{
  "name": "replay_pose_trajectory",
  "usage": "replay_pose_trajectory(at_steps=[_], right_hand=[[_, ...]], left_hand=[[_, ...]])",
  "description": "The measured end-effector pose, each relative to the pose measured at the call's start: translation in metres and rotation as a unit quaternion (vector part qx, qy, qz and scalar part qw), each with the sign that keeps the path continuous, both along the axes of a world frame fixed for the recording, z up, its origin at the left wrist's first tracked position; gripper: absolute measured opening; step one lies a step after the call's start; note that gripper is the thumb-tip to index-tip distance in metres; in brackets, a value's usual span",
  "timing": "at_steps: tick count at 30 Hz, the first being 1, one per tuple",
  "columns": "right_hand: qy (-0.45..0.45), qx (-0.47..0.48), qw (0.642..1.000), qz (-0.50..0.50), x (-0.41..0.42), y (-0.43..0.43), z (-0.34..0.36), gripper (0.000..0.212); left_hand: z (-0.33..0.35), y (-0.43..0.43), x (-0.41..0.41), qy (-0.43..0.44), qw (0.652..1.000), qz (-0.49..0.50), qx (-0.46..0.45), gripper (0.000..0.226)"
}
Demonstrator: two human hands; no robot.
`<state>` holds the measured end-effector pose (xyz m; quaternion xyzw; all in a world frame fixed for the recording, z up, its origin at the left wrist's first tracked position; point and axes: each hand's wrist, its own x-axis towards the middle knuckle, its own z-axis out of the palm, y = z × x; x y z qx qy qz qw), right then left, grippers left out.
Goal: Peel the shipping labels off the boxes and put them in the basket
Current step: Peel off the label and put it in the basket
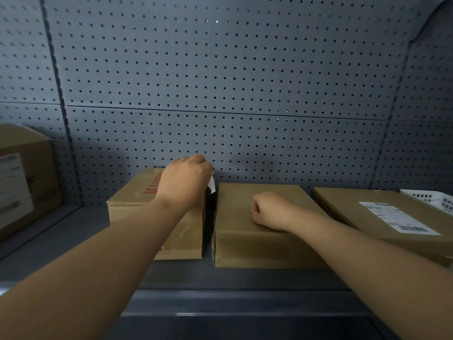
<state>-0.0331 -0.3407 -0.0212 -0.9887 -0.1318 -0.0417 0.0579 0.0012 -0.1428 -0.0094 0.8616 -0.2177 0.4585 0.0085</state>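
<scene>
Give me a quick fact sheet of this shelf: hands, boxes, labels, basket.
left hand: pinches white label scrap beside red-printed box
right hand: curled, resting on middle box
right box: shipping label on top
basket: white, far right
far-left box: paper label on its front

Brown boxes — one red-lettered — white basket, grey dotted pegboard.
</scene>
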Motion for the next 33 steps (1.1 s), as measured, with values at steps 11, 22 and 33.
replay_pose_trajectory(at_steps=[11,22,33], right_hand=[[0.014,0.01,1.0,-0.018,0.064,0.037,0.001,0.031],[0.028,0.009,0.996,-0.088,0.091,0.05,0.004,0.023],[0.076,0.044,0.994,0.061,0.034,0.028,0.015,0.01]], left_hand=[[-0.002,0.004,0.007,-0.007,0.999,-0.031,-0.039,0.01],[-0.002,0.007,0.014,0.007,0.999,-0.028,-0.039,0.014],[0.0,0.012,0.008,0.01,0.999,-0.024,-0.039,0.014]])
